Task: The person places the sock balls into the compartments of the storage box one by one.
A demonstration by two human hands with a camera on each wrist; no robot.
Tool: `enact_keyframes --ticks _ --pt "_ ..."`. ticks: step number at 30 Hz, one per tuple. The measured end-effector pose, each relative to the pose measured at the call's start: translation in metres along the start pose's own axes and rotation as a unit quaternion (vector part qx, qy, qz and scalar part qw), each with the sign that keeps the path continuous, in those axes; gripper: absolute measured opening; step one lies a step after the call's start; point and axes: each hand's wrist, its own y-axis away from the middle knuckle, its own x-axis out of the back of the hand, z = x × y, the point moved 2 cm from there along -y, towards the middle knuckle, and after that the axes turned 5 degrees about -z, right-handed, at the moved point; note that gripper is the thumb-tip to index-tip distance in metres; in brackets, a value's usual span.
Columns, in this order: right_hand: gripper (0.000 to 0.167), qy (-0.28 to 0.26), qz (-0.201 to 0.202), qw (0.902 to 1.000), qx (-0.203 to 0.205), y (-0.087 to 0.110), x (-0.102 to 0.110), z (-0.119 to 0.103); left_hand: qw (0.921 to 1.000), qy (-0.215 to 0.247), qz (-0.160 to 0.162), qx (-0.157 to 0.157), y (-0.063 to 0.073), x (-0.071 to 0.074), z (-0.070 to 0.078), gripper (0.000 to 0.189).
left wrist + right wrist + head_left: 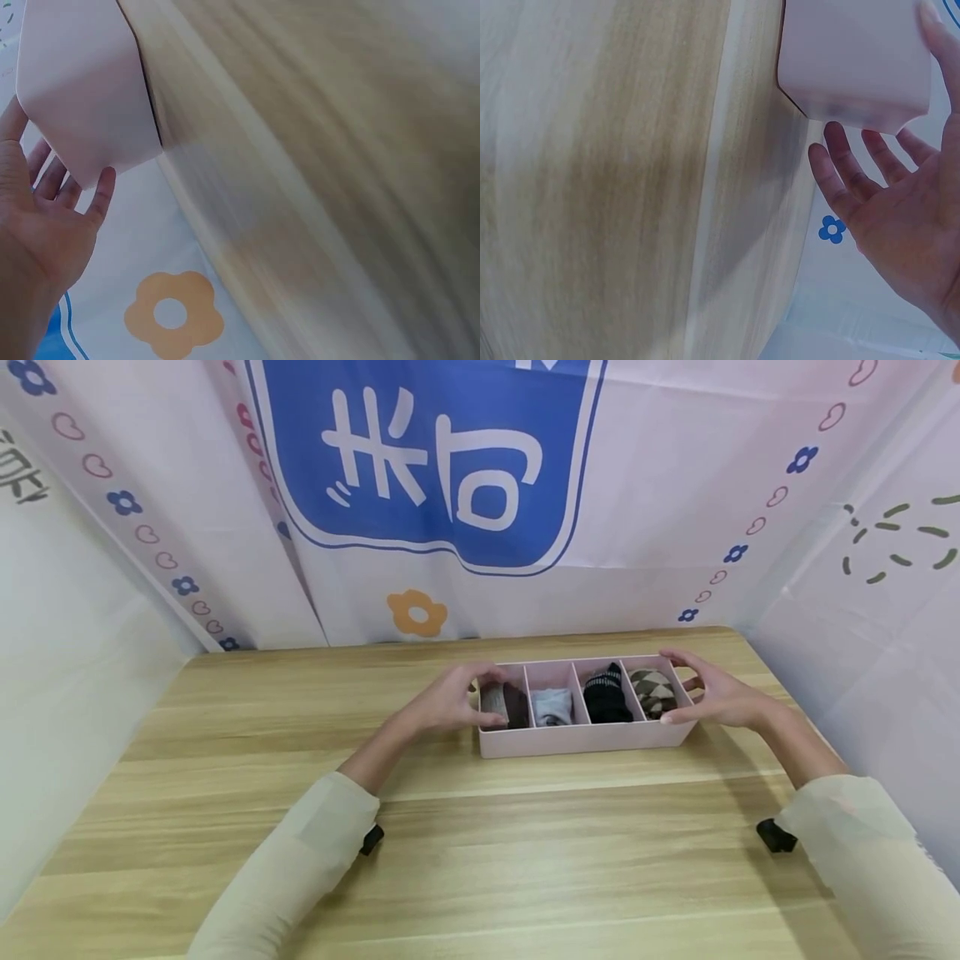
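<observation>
A pale pink divided storage box (585, 741) stands on the wooden table. Its compartments hold, from left to right, a dark brown and grey rolled sock (516, 704), a light grey one (553, 706), a black one with a white pattern (607, 697) and a brown-and-cream checked one (654, 692). At the box's left end my left hand (457, 697) holds on, thumb by the front edge and fingers towards the back. My right hand (720, 693) spans the right end, thumb at the front corner and index finger at the back one. Both wrist views show fingers around the box's end walls.
The wooden table (480, 877) runs back to a white printed cloth (645, 527) with a blue emblem. More white cloth (870, 635) hangs along the right side. Black wrist devices (776, 836) show under the sleeves.
</observation>
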Motion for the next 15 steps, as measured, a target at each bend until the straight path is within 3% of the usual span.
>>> enact_keyframes --ticks 8,15 --pt "0.106 0.001 0.000 1.0000 0.005 0.000 0.000 0.000 0.9990 0.039 0.022 -0.008 0.028 0.005 0.010 0.051" --pt "0.105 0.002 0.000 1.0000 0.009 0.003 0.002 0.002 0.9988 -0.001 0.048 0.000 0.057 0.021 0.016 0.050"
